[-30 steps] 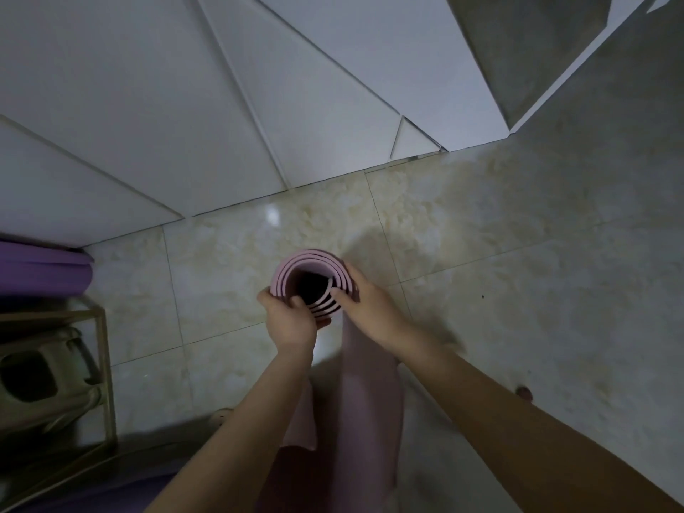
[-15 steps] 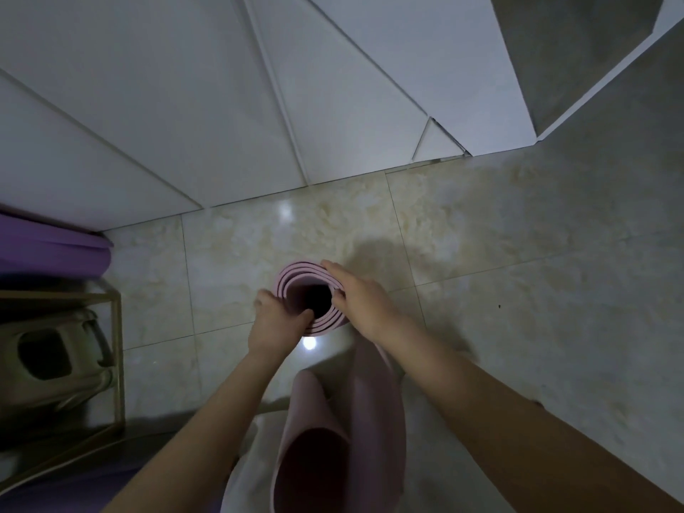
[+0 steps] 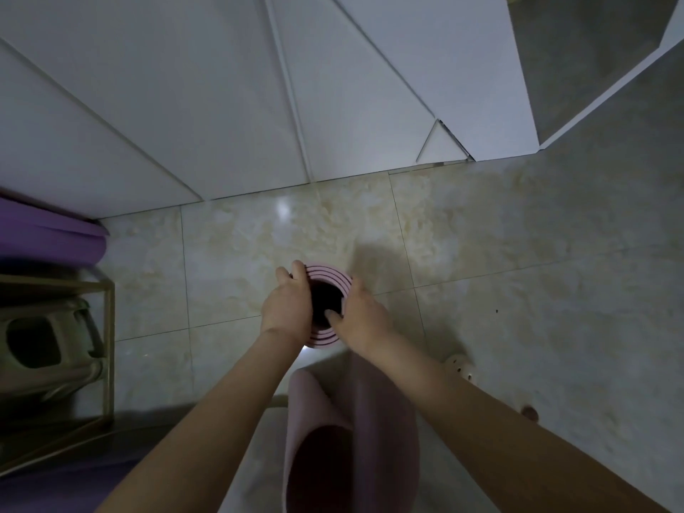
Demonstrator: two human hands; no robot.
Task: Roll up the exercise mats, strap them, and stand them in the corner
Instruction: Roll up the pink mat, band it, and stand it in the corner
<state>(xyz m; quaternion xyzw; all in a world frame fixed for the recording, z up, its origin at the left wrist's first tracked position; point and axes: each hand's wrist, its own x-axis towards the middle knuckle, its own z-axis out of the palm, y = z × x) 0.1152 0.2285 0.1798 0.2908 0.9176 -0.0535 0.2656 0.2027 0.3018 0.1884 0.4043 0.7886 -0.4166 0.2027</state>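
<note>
A pink exercise mat (image 3: pixel 335 277) stands on end on the tiled floor, seen from above as a spiral with a dark hollow core. My left hand (image 3: pixel 287 309) wraps the left side of the roll's top, fingers curled over its rim. My right hand (image 3: pixel 361 318) holds the right side, with the thumb dipping into the core. The loose tail of the pink mat (image 3: pixel 351 431) hangs unrolled toward me between my forearms. No strap is visible.
A purple rolled mat (image 3: pixel 52 238) lies at the left on a gold-framed rack (image 3: pixel 107 349) holding a grey-green stool (image 3: pixel 44 346). White wall panels (image 3: pixel 222 105) meet the beige floor tiles (image 3: pixel 518 290) just beyond the roll. A slipper (image 3: pixel 459 366) shows by my right arm.
My left hand has moved from below the roll up onto its left rim. The right hand has slid round to the lower right side. The view has tilted slightly.
</note>
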